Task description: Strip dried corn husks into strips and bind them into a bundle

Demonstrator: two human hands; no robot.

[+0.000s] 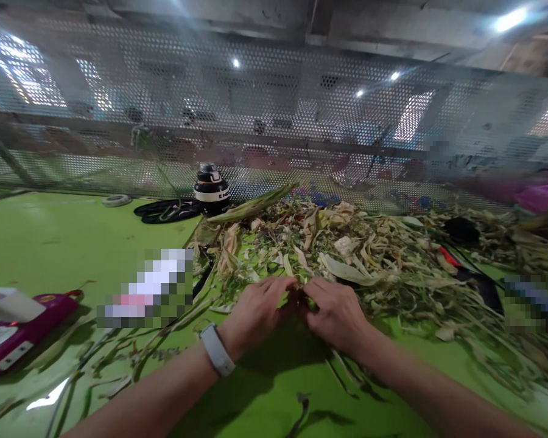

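Note:
My left hand (260, 309), with a pale band on the wrist, is closed with thumb and fingers pinched together. Fingertip to fingertip with it, my right hand (335, 311) is also closed in a pinch. Whatever sits between the fingers is small and mostly hidden, so its kind cannot be told. Just beyond both hands spreads a heap of dried plant scraps (383, 249), with withered leaves, husks and thin stalks. A few dry stalks (342, 370) show below my right hand; whether it grips them is unclear. A short dried stem (300, 413) lies nearer to me.
A green tabletop (73, 237) backs onto a perforated metal screen (274, 109). At the back stand a black jug (211, 193) and a coiled black cable (164, 211). A purple power strip (50, 307) with a white plug lies left. Blurred-out objects lie at both sides.

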